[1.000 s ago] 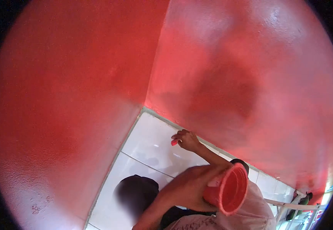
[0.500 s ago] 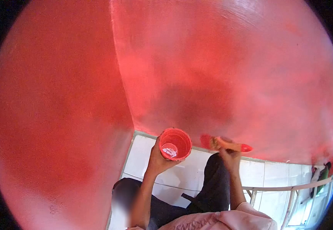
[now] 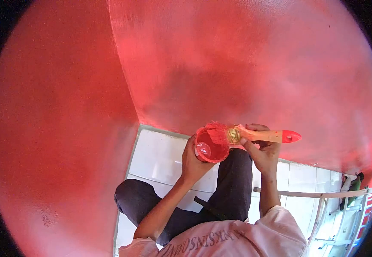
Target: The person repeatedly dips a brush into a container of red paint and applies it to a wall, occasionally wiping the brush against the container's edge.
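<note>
Paint likely dripping from loaded brush [image 3: 220, 133], pinched in right hand [image 3: 263, 152], onto white floor tiles [image 3: 160, 156], if dragged past cup [image 3: 211, 145] gripped by left hand [image 3: 193, 160].

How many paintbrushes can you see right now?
1. The paintbrush is in the right hand, bristles resting at the rim of the red cup held by the left hand. Others may lie out of view.
</note>
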The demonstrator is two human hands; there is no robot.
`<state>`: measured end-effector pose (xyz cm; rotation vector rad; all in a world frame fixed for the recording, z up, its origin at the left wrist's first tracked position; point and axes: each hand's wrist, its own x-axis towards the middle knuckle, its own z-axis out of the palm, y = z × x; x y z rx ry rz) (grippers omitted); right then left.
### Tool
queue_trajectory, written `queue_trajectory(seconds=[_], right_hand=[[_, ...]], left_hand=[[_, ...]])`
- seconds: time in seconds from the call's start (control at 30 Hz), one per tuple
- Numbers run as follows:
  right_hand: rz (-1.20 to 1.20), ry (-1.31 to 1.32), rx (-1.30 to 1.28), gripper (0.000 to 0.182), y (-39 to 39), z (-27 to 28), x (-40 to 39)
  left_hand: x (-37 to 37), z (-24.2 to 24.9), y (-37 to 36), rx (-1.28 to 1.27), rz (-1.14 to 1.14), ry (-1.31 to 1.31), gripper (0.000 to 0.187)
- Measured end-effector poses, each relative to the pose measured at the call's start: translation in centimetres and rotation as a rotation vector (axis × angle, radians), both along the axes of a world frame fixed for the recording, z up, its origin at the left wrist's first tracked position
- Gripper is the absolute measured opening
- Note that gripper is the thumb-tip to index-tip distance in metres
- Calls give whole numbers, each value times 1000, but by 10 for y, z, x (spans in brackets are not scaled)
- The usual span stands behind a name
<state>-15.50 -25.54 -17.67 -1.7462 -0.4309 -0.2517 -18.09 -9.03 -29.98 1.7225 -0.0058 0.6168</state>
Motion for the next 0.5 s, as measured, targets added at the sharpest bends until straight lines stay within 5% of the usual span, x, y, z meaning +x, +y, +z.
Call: queue_trajectory(seconds=[0.5], right_hand=[[91, 70, -100, 24, 5, -9, 0]], left_hand=[[-8, -8, -16, -31, 17, -25, 90]])
